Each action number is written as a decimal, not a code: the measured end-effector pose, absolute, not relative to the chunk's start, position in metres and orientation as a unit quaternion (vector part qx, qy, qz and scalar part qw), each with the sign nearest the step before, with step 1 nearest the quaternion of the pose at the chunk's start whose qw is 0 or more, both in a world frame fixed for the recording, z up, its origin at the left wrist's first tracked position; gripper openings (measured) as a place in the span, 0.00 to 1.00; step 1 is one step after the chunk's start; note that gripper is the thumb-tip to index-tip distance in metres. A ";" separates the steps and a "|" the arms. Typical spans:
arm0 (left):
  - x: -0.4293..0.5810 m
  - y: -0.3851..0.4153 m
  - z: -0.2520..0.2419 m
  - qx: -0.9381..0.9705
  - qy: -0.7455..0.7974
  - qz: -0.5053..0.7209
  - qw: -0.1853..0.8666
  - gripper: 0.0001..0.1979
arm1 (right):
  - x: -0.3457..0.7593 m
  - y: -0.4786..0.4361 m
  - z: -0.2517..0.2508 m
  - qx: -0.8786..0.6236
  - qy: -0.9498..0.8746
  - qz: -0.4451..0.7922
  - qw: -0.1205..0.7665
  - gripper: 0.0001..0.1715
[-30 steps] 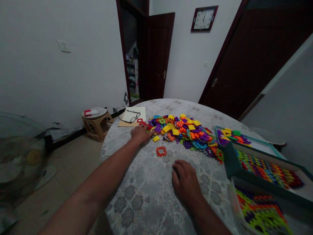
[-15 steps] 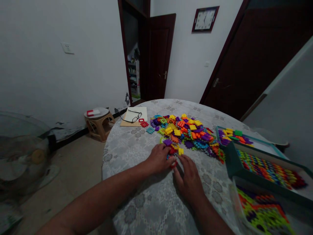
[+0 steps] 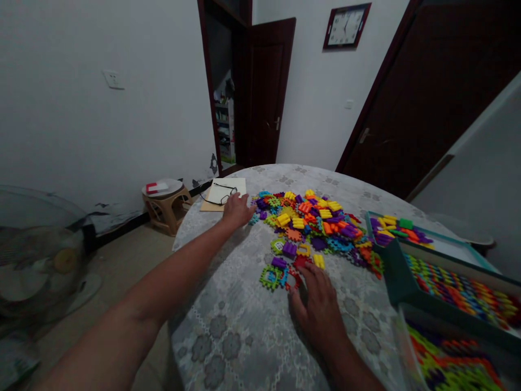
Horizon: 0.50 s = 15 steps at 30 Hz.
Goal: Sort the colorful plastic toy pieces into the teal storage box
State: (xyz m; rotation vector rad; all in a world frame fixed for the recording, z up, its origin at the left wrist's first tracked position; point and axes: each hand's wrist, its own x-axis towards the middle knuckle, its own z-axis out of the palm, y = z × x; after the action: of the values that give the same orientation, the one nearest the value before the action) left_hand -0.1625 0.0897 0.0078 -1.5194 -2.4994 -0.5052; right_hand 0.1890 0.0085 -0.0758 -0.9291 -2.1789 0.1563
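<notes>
The left hand (image 3: 238, 209) is stretched far out, palm down, its fingers loosely together on the near-left edge of a heap of small bright plastic interlocking pieces in orange, yellow, purple, green and blue (image 3: 315, 220). Whether those fingers pinch a piece cannot be told, as their tips are hidden. Just beyond this hand lies a pale sheet of paper on a tan board (image 3: 228, 188), with dark-rimmed spectacles (image 3: 223, 194) on it. No writing shows on the sheet.

The right hand (image 3: 319, 307) lies flat and spread on the grey patterned tablecloth (image 3: 244, 336), holding nothing. Its fingertips touch a red ring-shaped piece (image 3: 293, 279) in a small loose cluster ahead of it. A green square piece (image 3: 269, 277) sits to the left of those fingertips, and a yellow piece (image 3: 318, 260) just past them.

To the right of this hand stands a teal box (image 3: 396, 269) filled with rows of pieces. On the far wall hangs a dark-framed square clock (image 3: 345, 27), its numerals too small to read.
</notes>
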 end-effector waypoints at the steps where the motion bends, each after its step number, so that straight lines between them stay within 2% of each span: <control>1: -0.173 0.097 0.008 -0.496 -0.851 -0.155 0.074 0.33 | 0.189 0.008 -0.076 -0.367 -0.851 0.059 0.371 0.25; 6: -0.196 0.125 -0.005 -0.474 -0.872 -0.120 0.032 0.40 | 0.188 0.007 -0.078 -0.375 -0.853 0.051 0.360 0.24; 15: -0.165 0.161 -0.019 -0.522 -0.842 -0.139 0.009 0.41 | 0.187 0.006 -0.075 -0.380 -0.848 0.051 0.365 0.24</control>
State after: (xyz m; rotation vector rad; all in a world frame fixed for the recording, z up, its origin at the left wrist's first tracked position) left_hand -0.1650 0.1610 -0.0189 -1.6304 -2.6289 -0.4340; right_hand 0.1874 0.0061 -0.0754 -0.9784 -2.1822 0.1309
